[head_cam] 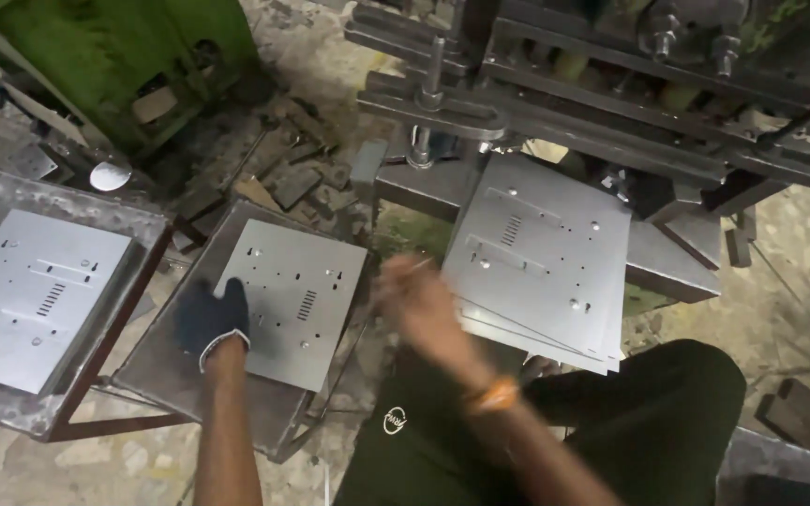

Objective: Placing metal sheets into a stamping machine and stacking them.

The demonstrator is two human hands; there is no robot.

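The left hand [210, 319], in a dark glove with a pale cuff, lies flat with fingers spread on the left edge of a punched grey metal sheet [297, 300]; its grip is released, pressing rather than clasping. That sheet rests on a small steel counter [157, 375] with a rust-red frame. The right hand [419, 305], bare and blurred by motion, hovers between this sheet and a fanned stack of like sheets [541, 262] lying under the press machine [592, 84]; whether its grip is released or clenched cannot be told. An orange band [494, 395] circles the right wrist. To the far left another punched sheet [30, 295] lies in a metal tray [77, 211]. A round white emblem [394, 420] shows on the person's dark green garment.
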